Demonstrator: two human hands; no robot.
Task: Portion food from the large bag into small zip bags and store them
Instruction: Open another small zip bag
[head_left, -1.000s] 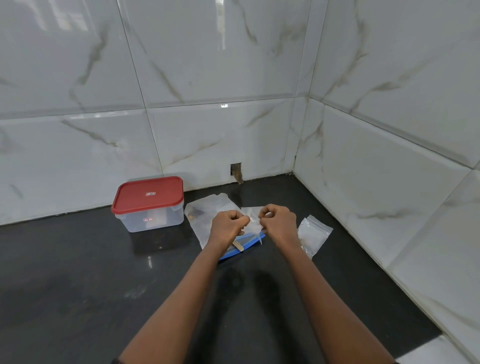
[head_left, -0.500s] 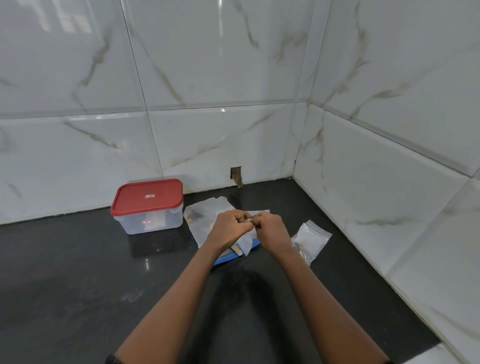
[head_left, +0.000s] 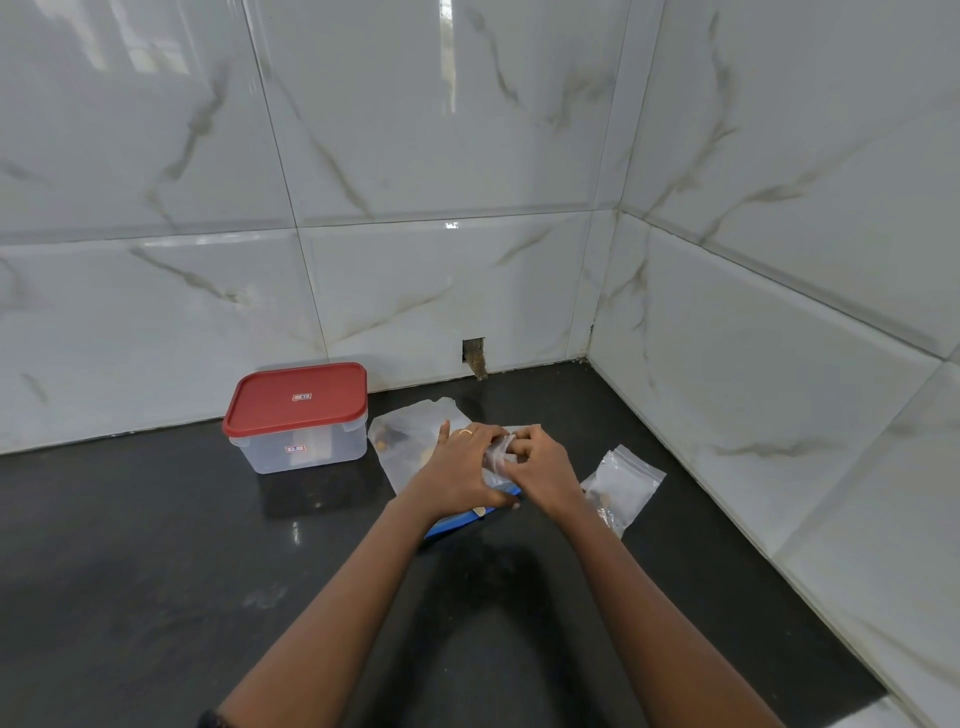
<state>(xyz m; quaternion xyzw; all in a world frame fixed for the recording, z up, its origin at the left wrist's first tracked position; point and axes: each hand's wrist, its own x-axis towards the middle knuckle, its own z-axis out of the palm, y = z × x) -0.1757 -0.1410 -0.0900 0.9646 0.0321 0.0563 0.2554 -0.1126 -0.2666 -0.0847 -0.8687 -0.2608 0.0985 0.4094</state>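
A large clear bag (head_left: 410, 431) with a blue zip strip lies flat on the black counter (head_left: 156, 545), a few brown food pieces showing at its far left corner. Above it my left hand (head_left: 457, 467) and my right hand (head_left: 540, 470) meet, both gripping a small clear zip bag (head_left: 496, 454) that is bunched between the fingers. Whatever the small bag contains is hidden by my fingers. A second small zip bag (head_left: 623, 483) holding some brown food lies on the counter just right of my right wrist.
A clear plastic box with a red lid (head_left: 298, 415) stands shut against the back wall, left of the large bag. White marble-tiled walls form a corner at the back right. A small hole (head_left: 474, 356) is cut in the back wall's base.
My hands were apart, each pinching the small bag's top edge; they have come together and now bunch the bag between them. The left hand's fingers have spread over it.
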